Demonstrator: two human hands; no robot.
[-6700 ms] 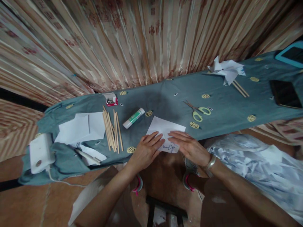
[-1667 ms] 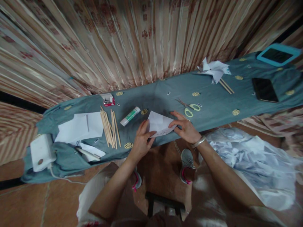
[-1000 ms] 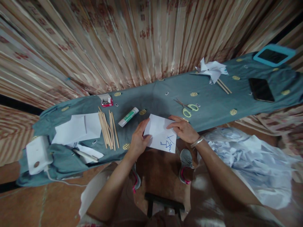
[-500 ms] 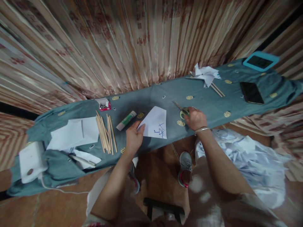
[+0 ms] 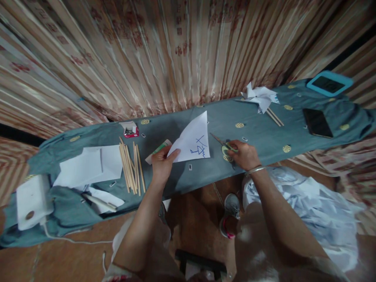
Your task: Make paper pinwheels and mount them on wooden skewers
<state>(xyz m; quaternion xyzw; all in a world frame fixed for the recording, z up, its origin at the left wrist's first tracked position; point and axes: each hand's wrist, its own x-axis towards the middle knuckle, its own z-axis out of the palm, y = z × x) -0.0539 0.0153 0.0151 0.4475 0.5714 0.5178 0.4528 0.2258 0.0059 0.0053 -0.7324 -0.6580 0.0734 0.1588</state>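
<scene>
My left hand point(image 5: 163, 162) pinches the left corner of a white sheet of paper point(image 5: 192, 139) with blue pen lines drawn on it. The paper is raised over the cloth, its tip pointing up and away. In my right hand point(image 5: 245, 154) is a pair of scissors point(image 5: 223, 145) with green handles, the blades pointing at the paper's right edge but apart from it. Partly behind my left hand lies a green and white glue stick point(image 5: 160, 149). Left of that hand, several wooden sticks point(image 5: 129, 168) lie in a bundle.
A small red box point(image 5: 131, 130) of metal bits stands behind the sticks. White sheets point(image 5: 82, 166), a pen point(image 5: 100, 202) and a white device point(image 5: 33, 201) lie left. A paper pinwheel point(image 5: 260, 97), black phone point(image 5: 317, 122) and blue-framed tablet point(image 5: 330, 83) lie right. A bag of paper scraps point(image 5: 308, 207) sits below.
My left hand has lifted the paper and shifted slightly left, now covering part of the glue stick. The paper's tip stands higher. My right hand still holds the scissors near the same place.
</scene>
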